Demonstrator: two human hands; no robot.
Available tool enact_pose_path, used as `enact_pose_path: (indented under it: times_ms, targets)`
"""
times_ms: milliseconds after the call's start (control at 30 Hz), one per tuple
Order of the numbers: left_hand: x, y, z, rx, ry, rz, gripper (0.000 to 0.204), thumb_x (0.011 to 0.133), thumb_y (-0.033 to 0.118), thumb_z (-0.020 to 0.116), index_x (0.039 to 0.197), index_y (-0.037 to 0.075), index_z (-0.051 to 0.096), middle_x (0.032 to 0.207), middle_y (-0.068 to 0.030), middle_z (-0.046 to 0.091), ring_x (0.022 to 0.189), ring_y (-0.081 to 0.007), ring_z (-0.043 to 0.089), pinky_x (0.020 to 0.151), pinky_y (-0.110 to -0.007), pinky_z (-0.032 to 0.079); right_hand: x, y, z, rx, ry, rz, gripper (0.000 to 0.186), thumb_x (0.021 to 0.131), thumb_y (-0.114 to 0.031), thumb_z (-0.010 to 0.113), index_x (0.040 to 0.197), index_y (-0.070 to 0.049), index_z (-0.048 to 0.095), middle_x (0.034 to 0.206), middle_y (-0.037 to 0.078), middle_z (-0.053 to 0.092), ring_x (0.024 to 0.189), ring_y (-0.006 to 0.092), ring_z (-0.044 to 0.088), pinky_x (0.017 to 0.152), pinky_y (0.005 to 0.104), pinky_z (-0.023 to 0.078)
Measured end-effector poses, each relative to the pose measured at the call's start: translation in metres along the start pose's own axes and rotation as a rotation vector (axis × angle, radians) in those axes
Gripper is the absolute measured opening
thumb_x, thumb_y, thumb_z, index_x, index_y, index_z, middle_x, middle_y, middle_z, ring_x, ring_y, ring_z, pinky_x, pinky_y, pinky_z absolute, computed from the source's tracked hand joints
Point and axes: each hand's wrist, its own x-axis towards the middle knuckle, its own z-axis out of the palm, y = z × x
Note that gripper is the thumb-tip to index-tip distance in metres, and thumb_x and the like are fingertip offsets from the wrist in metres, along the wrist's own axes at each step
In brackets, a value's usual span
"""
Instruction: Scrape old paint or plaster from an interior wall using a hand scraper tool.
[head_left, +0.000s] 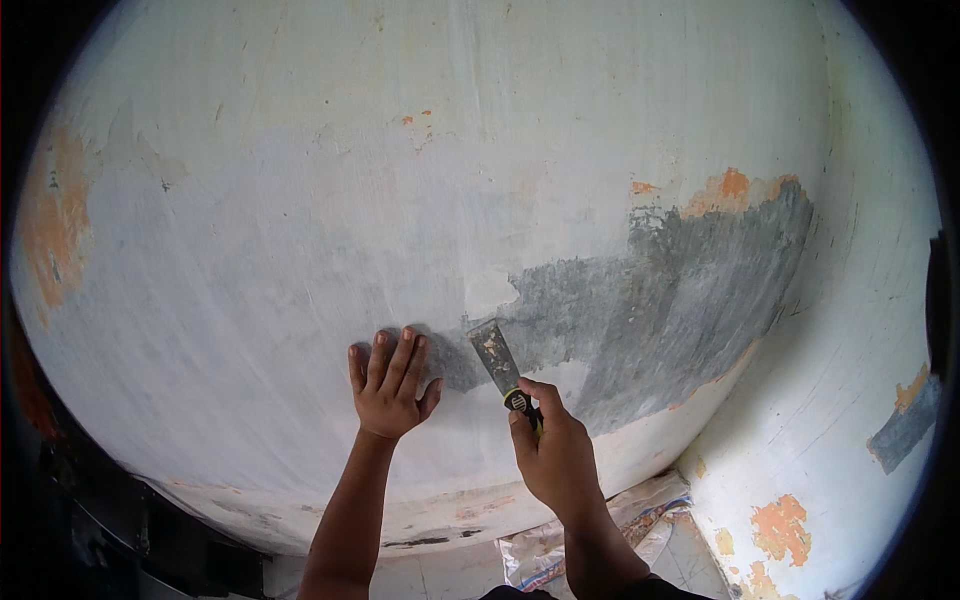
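My right hand (555, 445) is wrapped round the black and yellow-green handle of a putty knife (495, 358). Its wide metal blade, spotted with pale residue, points up and left, with the tip at the wall by the left part of a bare grey patch (690, 300). To the left of the blade, my left hand (391, 388) lies flat with fingers spread against the pale wall (300, 250), fingertips near the grey patch's left end. Whitish paint surrounds the patch, with ragged edges above and below it.
A side wall (800, 420) meets this wall at the right, with orange peeled spots (781, 530) low down. A plastic sack or sheet (535, 552) with debris lies on the tiled floor (440, 575) at the wall's foot. Dark objects (190, 550) stand at the lower left.
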Motion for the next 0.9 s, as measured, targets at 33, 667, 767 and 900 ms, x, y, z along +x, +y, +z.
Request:
enact_pose_path:
  times_ms: [33,667,767,900]
  targets:
    - [0.0,0.0,0.0,-0.004,-0.001,0.001,0.048,0.094,0.046,0.048,0.128,0.015,0.064,0.144,-0.0035,0.052,0.137,-0.0291,0.042,0.117,-0.056,0.019,0.002,-0.001,0.003,0.001,0.0,-0.003,0.035,0.095,-0.016,0.057,0.128,-0.007,0.046,0.099,0.021,0.068,0.088,0.0415,0.067,0.074,0.0462,0.054]
    - [0.001,0.0,0.0,0.008,-0.007,0.003,0.05,0.094,0.046,0.049,0.13,0.015,0.063,0.144,-0.0034,0.052,0.138,-0.0291,0.042,0.117,-0.056,0.018,0.001,0.009,0.013,0.042,0.016,-0.018,0.038,0.095,-0.015,0.057,0.129,-0.008,0.043,0.099,0.023,0.067,0.09,0.0427,0.066,0.075,0.0472,0.053]
    - [-0.001,0.0,0.001,-0.009,-0.001,0.008,0.05,0.094,0.047,0.049,0.129,0.015,0.063,0.145,-0.0032,0.051,0.138,-0.0288,0.041,0.117,-0.056,0.018,0.001,0.0,0.005,0.066,0.015,-0.022,0.038,0.095,-0.015,0.057,0.129,-0.007,0.043,0.1,0.023,0.067,0.09,0.0431,0.066,0.075,0.0474,0.053]
    - [-0.001,-0.001,0.0,-0.001,-0.016,-0.005,0.05,0.094,0.047,0.048,0.13,0.015,0.063,0.145,-0.0032,0.051,0.139,-0.0287,0.04,0.117,-0.056,0.018,0.002,0.003,0.008,0.017,-0.001,0.006,0.037,0.096,-0.016,0.057,0.129,-0.007,0.043,0.1,0.023,0.067,0.089,0.0429,0.066,0.075,0.0475,0.054]
